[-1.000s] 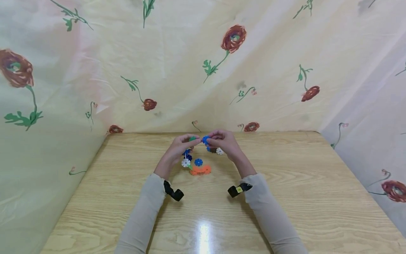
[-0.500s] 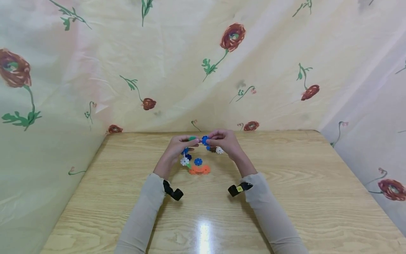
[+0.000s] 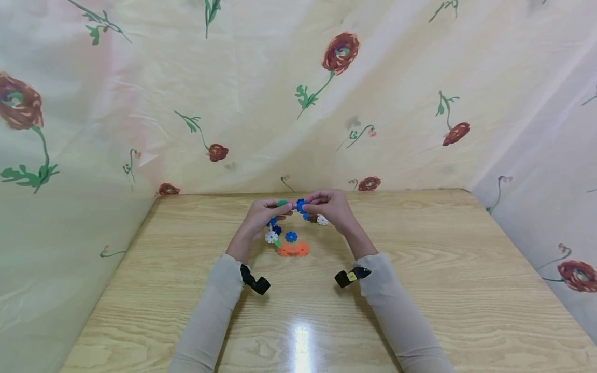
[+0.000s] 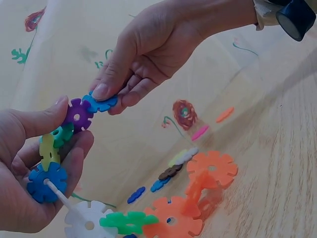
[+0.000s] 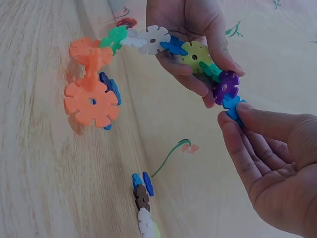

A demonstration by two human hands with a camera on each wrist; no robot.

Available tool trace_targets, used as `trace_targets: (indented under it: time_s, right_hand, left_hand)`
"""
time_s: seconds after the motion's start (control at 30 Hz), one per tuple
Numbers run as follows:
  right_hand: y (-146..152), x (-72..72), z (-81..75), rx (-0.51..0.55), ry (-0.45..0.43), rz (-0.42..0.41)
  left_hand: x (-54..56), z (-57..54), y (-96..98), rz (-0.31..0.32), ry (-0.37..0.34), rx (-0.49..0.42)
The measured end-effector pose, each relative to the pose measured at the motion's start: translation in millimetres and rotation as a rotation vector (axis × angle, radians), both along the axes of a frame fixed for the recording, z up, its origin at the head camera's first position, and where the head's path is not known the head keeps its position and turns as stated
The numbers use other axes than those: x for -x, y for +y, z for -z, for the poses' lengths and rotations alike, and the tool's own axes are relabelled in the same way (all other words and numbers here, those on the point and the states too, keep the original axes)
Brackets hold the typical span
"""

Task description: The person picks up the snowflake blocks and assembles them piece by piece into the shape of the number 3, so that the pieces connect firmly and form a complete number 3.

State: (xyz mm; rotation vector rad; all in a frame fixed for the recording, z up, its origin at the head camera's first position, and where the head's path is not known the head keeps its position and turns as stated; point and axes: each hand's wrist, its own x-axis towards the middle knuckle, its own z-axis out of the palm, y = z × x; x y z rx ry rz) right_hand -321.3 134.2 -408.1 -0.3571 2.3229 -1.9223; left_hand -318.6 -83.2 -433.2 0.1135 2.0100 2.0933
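Note:
A chain of slotted flower-shaped plastic discs hangs from my left hand [image 3: 261,217]. My left thumb and fingers pinch its purple disc [image 4: 78,117] at the upper end. From there the chain runs through a green disc [image 4: 62,135], a yellow disc [image 4: 48,148] and a blue disc against the palm. Lower down follow a white disc [image 4: 91,218] and another green one, then orange discs [image 3: 294,249] by the table. My right hand [image 3: 332,210] pinches a lighter blue disc [image 5: 233,108] between thumb and forefinger, its edge meeting the purple disc's rim.
Loose discs lie behind the chain on the wooden table [image 3: 420,285], among them a brown disc [image 5: 142,197], a white disc [image 3: 322,220] and a pink disc [image 4: 200,132]. A floral curtain [image 3: 261,103] rises along the table's back edge.
My left fingertips have shifted slightly left, showing a little more between them and the blue disc. Both hands otherwise keep their place and their hold.

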Motion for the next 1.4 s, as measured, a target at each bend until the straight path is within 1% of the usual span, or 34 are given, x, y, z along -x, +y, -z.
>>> trace_targets:
  time_s: [0.13, 0.37, 0.5, 0.8, 1.0, 1.3, 1.4]
  right_hand:
    - [-1.7, -0.4, -0.5, 0.013, 0.005, 0.017]
    - [-6.0, -1.2, 1.5, 0.070, 0.016, 0.041]
    - [-8.0, -2.0, 3.1, 0.088, 0.020, 0.056]
    - [-12.1, -3.9, 6.2, 0.149, 0.041, 0.067]
    - [-14.4, -5.2, 6.8, 0.150, 0.045, 0.087]
    - [-13.8, -3.9, 7.5, 0.156, 0.024, 0.075]
    - [-12.3, -2.9, 7.5, 0.149, 0.006, 0.063]
  left_hand:
    - [-0.1, -0.7, -0.4, -0.002, 0.002, -0.017]
    - [-2.6, -4.2, -1.1, -0.027, -0.024, -0.101]
    - [-2.2, -4.1, -1.8, -0.030, -0.028, -0.124]
    - [-1.9, -3.9, -2.1, -0.045, -0.016, -0.132]
    - [-2.9, -6.2, -2.0, -0.065, -0.011, -0.110]
    - [-4.0, -6.7, -0.2, -0.034, 0.004, -0.106]
    - [-3.3, -6.1, -0.3, -0.025, -0.005, -0.110]
